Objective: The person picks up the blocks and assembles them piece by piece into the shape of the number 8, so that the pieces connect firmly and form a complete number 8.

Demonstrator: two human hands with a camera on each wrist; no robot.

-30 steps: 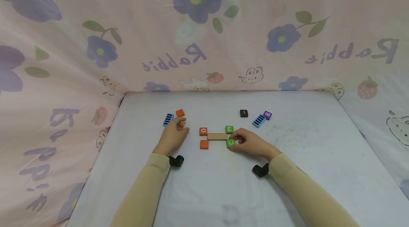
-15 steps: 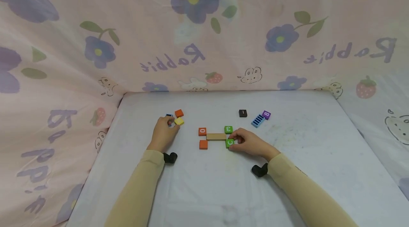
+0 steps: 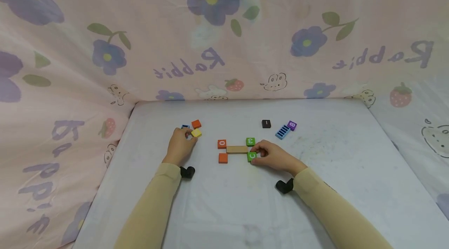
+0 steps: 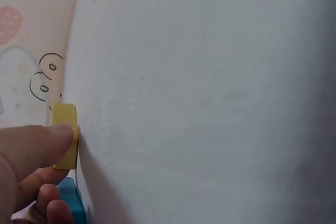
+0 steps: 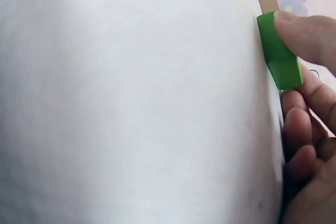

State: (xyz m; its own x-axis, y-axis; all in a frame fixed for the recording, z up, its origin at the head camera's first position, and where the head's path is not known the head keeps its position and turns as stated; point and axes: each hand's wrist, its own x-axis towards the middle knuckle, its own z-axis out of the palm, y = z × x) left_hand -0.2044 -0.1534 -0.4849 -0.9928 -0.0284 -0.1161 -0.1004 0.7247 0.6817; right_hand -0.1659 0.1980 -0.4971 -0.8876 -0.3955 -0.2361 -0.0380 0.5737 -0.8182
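Note:
My left hand [image 3: 179, 145] pinches a small yellow block [image 4: 65, 137] between thumb and forefinger, close to the table. Partly hidden behind those fingers lies a blue block with dark bars [image 3: 185, 126]. An orange block [image 3: 196, 124] sits just beyond the yellow one. In the middle, a plain wooden block [image 3: 237, 149] lies lengthwise between small square tiles: an orange one marked 0 [image 3: 221, 144], a plain orange one [image 3: 223, 158], a green one marked 3 [image 3: 250, 142]. My right hand [image 3: 275, 156] pinches another green tile [image 5: 279, 53] at the wooden block's right end.
At the back right stand a black block with a white stroke [image 3: 266, 124], a second blue barred block [image 3: 282, 132] and a purple block marked 8 [image 3: 292, 125]. A patterned cloth [image 3: 224, 34] rises behind the white table [image 3: 224, 210].
My left hand has moved left, and the yellow block now shows plainly in its fingertips beside the orange block. My right hand stays at the green tile.

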